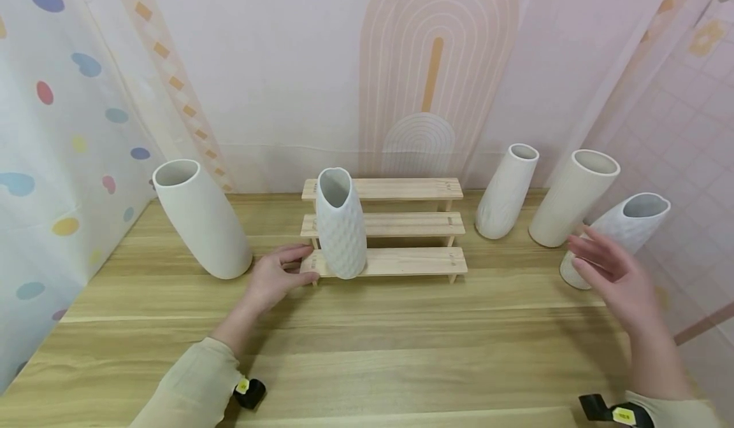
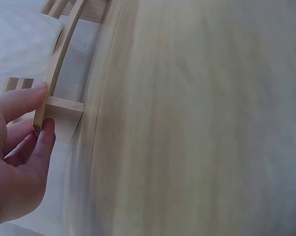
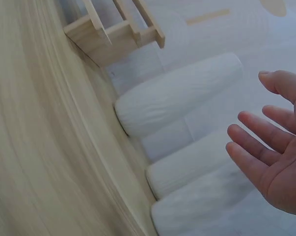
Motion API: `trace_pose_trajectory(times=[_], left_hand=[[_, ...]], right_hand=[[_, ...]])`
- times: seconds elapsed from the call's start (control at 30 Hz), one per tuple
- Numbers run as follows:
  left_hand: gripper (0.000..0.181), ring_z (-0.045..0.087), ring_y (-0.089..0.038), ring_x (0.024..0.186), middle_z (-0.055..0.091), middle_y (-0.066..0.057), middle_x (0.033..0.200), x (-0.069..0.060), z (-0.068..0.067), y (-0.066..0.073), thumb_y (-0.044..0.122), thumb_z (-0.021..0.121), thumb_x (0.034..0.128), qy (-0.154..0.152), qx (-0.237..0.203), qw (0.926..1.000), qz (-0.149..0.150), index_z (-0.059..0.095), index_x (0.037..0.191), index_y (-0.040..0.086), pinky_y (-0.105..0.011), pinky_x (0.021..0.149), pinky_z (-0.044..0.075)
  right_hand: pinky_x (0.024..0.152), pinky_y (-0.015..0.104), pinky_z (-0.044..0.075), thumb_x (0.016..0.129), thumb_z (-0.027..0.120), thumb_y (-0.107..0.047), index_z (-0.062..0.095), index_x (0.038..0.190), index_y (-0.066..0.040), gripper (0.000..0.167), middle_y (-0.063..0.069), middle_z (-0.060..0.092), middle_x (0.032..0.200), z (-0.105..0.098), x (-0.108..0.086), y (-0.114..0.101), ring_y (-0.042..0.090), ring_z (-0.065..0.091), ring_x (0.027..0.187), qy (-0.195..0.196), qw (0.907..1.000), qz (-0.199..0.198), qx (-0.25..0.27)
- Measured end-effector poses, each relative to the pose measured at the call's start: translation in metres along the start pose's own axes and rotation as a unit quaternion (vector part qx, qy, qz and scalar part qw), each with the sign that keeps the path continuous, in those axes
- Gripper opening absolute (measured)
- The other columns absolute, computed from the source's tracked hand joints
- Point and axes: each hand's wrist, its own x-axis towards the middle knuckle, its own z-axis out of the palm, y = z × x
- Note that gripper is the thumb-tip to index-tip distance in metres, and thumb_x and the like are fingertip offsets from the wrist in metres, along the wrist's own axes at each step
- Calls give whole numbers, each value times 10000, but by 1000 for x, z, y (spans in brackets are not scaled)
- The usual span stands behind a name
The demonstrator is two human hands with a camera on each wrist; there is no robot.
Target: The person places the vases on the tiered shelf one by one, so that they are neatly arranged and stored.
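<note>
A three-step wooden rack (image 1: 413, 261) stands mid-table, with a dimpled white vase (image 1: 342, 240) upright on its lowest step at the left. My left hand (image 1: 279, 277) pinches the left end of that step; in the left wrist view the thumb and fingers of the hand (image 2: 22, 147) grip the board's end (image 2: 54, 73). My right hand (image 1: 619, 281) is in the air in front of a textured white vase (image 1: 625, 227), fingers loosely spread. The right wrist view shows this hand (image 3: 280, 147) holding nothing, beside the vases.
A smooth white vase (image 1: 209, 230) stands left of the rack. Right of it are a slim white vase (image 1: 507, 192) and a ribbed white vase (image 1: 570, 202). Patterned curtains (image 1: 275, 84) hang behind and beside the wooden table (image 1: 367, 351).
</note>
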Motion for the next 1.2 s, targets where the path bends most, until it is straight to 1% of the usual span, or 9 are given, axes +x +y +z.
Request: trace_pose_trajectory(times=[0.27, 0.47, 0.5, 0.6, 0.73, 0.8, 0.93, 1.1, 1.2], left_hand=[[574, 594, -340, 1155, 522, -203, 1394, 0, 0, 1, 128, 836, 809, 29, 32, 10000, -38, 613, 1311, -41, -366, 928, 535], [558, 594, -349, 1155, 530, -215, 1385, -1, -1, 1, 99, 835, 802, 74, -20, 9999, -75, 622, 1297, -47, -369, 918, 541], [558, 592, -349, 1157, 529, -215, 1385, -1, -1, 1, 96, 835, 801, 75, -35, 9999, -80, 622, 1297, -47, -369, 919, 540], [559, 592, -349, 1157, 530, -215, 1384, -1, -1, 0, 101, 837, 800, 79, -46, 9999, -92, 624, 1295, -45, -362, 916, 542], [564, 592, -349, 1156, 525, -212, 1390, -1, -2, -1, 120, 839, 803, 48, -47, 9999, -126, 624, 1299, -39, -354, 914, 542], [567, 591, -348, 1159, 521, -211, 1395, 0, -2, -1, 124, 840, 804, 29, -60, 9999, -132, 622, 1302, -37, -347, 915, 542], [567, 592, -342, 1160, 521, -211, 1397, 0, -2, 0, 124, 841, 803, 9, -74, 9999, -132, 623, 1303, -33, -331, 913, 541], [576, 599, -338, 1153, 514, -211, 1405, 2, -2, -1, 136, 840, 806, -16, -73, 9998, -162, 618, 1312, -26, -314, 907, 542], [583, 598, -344, 1155, 507, -214, 1412, 2, -1, -2, 142, 840, 809, -46, -98, 9998, -147, 613, 1318, -26, -322, 910, 541]], right_hand=[[867, 66, 452, 868, 545, 252, 563, 1380, -30, 584, -104, 699, 1171, -27, -6, -7, -14, 633, 1058, 354, 9982, -173, 443], [846, 53, 453, 858, 556, 257, 607, 1341, -48, 573, -99, 720, 1107, -43, -8, -12, -18, 650, 1007, 1037, 9929, -84, 577], [835, 47, 449, 861, 567, 243, 614, 1335, -63, 566, -112, 721, 1092, -45, -8, -13, -27, 649, 996, 1194, 9917, -19, 471], [818, 36, 442, 879, 607, 174, 608, 1347, -117, 551, -181, 694, 1052, -49, -5, -15, -64, 624, 970, 1647, 9850, 290, -417], [830, 26, 434, 886, 655, 99, 553, 1405, -144, 582, -243, 614, 1055, -51, 0, -17, -87, 579, 951, 2121, 9630, 829, -1441], [851, 25, 424, 887, 669, 74, 509, 1444, -144, 619, -246, 583, 1078, -51, 3, -18, -87, 561, 967, 2256, 9559, 1054, -1558], [879, 23, 406, 891, 685, 38, 393, 1522, -157, 722, -192, 543, 1198, -54, 9, -20, -92, 528, 1043, 2222, 9522, 1286, -1655], [845, 8, 403, 900, 716, -60, 264, 1578, -229, 832, -14, 435, 1495, -54, 18, -20, -40, 483, 1189, 1777, 9525, 1477, -1986], [816, 3, 407, 889, 741, -98, 284, 1568, -286, 840, 10, 414, 1507, -51, 24, -18, 0, 474, 1202, 1647, 9515, 1517, -2108]])
